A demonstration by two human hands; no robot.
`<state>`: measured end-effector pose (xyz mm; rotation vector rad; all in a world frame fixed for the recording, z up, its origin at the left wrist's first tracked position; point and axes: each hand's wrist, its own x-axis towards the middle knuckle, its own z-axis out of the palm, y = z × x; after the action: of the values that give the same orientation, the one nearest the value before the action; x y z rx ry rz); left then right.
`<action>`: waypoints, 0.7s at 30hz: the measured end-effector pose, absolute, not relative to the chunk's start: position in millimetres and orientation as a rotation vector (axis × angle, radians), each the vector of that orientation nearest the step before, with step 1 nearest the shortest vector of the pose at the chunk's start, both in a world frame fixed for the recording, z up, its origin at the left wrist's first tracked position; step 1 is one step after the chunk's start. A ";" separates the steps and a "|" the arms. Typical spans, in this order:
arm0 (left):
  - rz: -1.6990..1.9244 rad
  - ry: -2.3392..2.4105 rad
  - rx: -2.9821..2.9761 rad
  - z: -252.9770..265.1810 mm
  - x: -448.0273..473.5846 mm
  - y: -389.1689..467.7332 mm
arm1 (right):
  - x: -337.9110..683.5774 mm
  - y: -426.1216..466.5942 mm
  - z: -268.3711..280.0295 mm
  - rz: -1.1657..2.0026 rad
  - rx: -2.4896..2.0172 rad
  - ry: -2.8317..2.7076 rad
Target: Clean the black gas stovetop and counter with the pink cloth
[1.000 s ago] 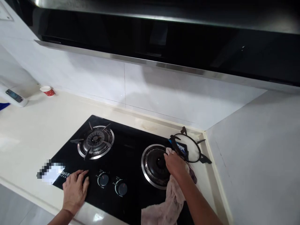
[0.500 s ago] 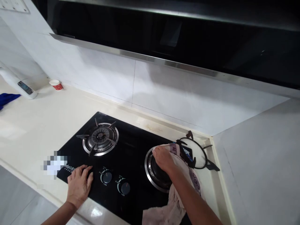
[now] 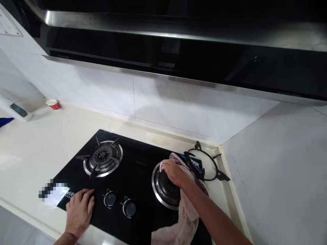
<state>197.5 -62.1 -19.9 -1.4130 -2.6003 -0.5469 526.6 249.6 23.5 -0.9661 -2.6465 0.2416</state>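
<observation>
My right hand (image 3: 174,173) grips a pale pinkish towel (image 3: 187,211) with purple trim, pressed at the upper rim of the right burner (image 3: 165,190). The towel trails over the cooktop's front right, and my forearm hides part of it. My left hand (image 3: 79,207) rests on the black glass cooktop (image 3: 138,160) near its front left corner, fingers spread and holding nothing. Two control knobs, the left knob (image 3: 110,199) and the right knob (image 3: 130,209), sit between my hands.
A black pan support (image 3: 217,166) lies off its burner at the back right corner. The left burner (image 3: 103,156) has its support on. A red and white paper cup (image 3: 54,104) and a white bottle (image 3: 21,114) stand far left. A range hood (image 3: 163,51) overhangs the cooktop.
The view has tilted up and shifted right. My right hand has moved slightly along the right burner's upper rim with the towel. My left hand stays on the cooktop.
</observation>
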 end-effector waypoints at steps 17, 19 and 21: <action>-0.538 -2.542 -1.450 -26.1 198.4 -63.0 | 580.5 223.6 -16.8 -0.055 -1.568 -2.394; -0.546 -2.544 -1.450 -25.5 198.6 -63.7 | 567.5 230.1 -16.7 -0.023 -1.571 -2.348; -0.548 -2.547 -1.448 -25.0 199.0 -64.5 | 560.7 237.5 -15.2 0.020 -1.568 -2.324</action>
<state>199.0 -64.5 -25.0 -1.4483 -2.5467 -0.5480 560.7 237.5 -15.2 -1.5682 -2.3245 0.0204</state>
